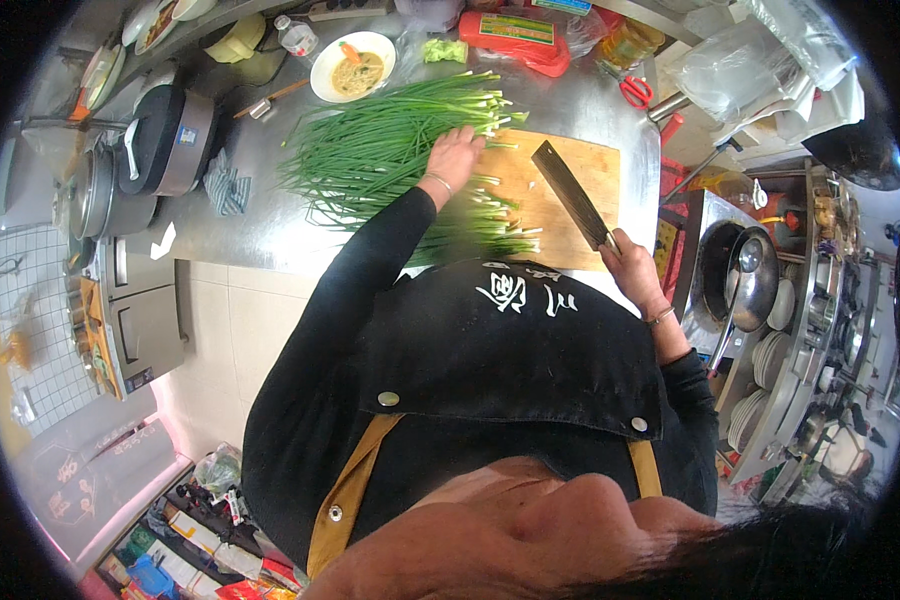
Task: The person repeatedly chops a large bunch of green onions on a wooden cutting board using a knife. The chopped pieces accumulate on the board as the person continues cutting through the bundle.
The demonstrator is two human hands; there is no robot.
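Observation:
A broad pile of scallions (375, 150) lies across the steel counter, with its white ends over the left part of a wooden cutting board (585, 187). My left hand (456, 159) holds scallions near these ends, its fingers bent down over them; the fingertips are partly hidden. Gripped by its handle in my right hand (631, 270), a dark-bladed cleaver (570, 191) slants over the board's right side. The blade is apart from the scallions. A small white scrap (531, 184) sits on the bare wood between them.
Behind the scallions stand a bowl of soup (356, 67) and a red package (506, 41). Red-handled scissors (635, 91) lie at the back right corner. A striped cloth (227, 184) and a lidded cooker (169, 139) are at left. Right of the counter sits a wok (757, 281).

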